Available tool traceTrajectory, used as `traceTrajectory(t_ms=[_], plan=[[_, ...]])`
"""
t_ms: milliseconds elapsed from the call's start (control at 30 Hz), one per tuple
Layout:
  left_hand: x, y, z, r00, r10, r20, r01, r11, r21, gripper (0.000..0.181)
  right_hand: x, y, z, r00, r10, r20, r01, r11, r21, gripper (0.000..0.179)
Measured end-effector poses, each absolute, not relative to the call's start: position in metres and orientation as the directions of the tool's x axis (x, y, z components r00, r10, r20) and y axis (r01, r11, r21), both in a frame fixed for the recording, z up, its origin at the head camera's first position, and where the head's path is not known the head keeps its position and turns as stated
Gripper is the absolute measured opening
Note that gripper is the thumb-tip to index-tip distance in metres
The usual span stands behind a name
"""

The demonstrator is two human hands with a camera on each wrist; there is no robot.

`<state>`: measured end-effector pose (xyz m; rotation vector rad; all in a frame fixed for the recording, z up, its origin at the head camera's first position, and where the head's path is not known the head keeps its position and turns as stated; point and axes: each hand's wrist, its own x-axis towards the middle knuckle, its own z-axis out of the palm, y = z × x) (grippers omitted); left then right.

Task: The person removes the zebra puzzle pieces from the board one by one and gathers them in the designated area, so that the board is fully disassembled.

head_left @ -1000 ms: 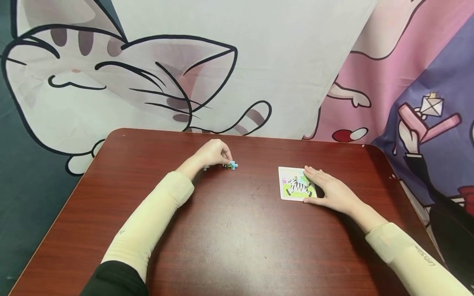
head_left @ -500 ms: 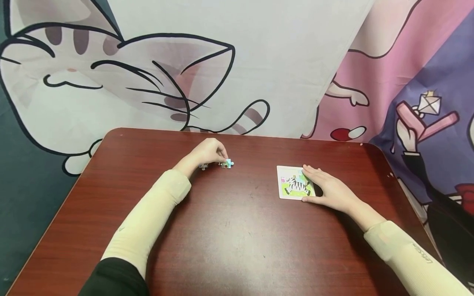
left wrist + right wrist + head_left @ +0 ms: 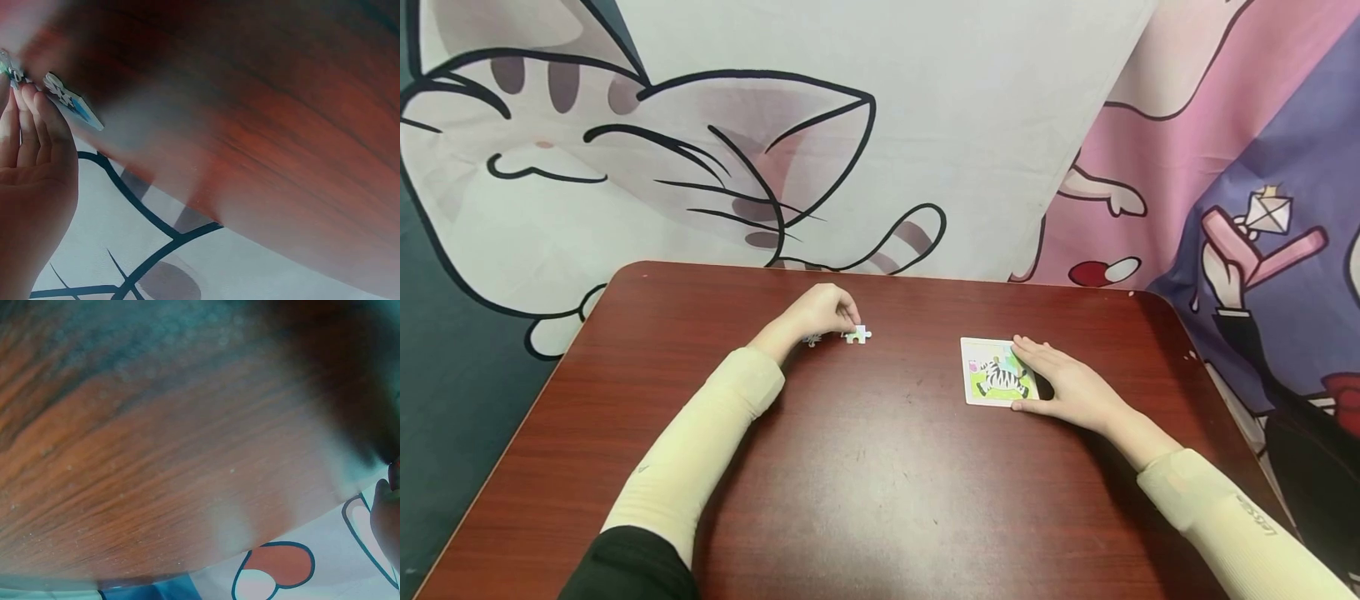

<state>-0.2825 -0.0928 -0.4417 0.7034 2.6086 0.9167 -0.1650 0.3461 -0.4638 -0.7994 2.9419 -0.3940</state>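
In the head view my left hand [image 3: 823, 311] is at the far middle of the table, thumb and fingertips pinching a small jigsaw puzzle piece [image 3: 858, 335] with a knobbed edge. Close beside its wrist lies a second puzzle piece [image 3: 812, 340], partly covered by the hand. The left wrist view shows that loose piece [image 3: 74, 101], blue and white, next to the fingers. To the right, a square zebra picture card [image 3: 996, 372] with a white border lies flat. My right hand [image 3: 1071, 385] rests at its right edge, thumb and fingers spread and covering that side.
The brown wooden table [image 3: 865, 500] has rounded far corners. Right behind its far edge hangs a cloth backdrop [image 3: 985, 125] printed with a cartoon cat and other figures. Small pale specks [image 3: 1190, 356] mark the table's right side.
My left hand has shifted very slightly left with the puzzle piece, which is turned so more of its knobbed edge shows. The right hand and the zebra card stay put.
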Motion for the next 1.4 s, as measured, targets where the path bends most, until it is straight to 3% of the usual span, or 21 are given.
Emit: traceTrajectory(t_ms=[800, 1400], plan=[[-0.284, -0.088, -0.446, -0.832, 0.541, -0.119, 0.332, 0.659, 0.674, 0.013, -0.163, 0.346, -0.466, -0.862, -0.507, 0.003, -0.489, 0.829, -0.269, 0.1], [-0.286, -0.079, -0.441, -0.845, 0.534, -0.042, 0.38, 0.654, 0.654, 0.012, -0.164, 0.345, -0.464, -0.864, -0.503, -0.015, -0.478, 0.83, -0.286, 0.1]])
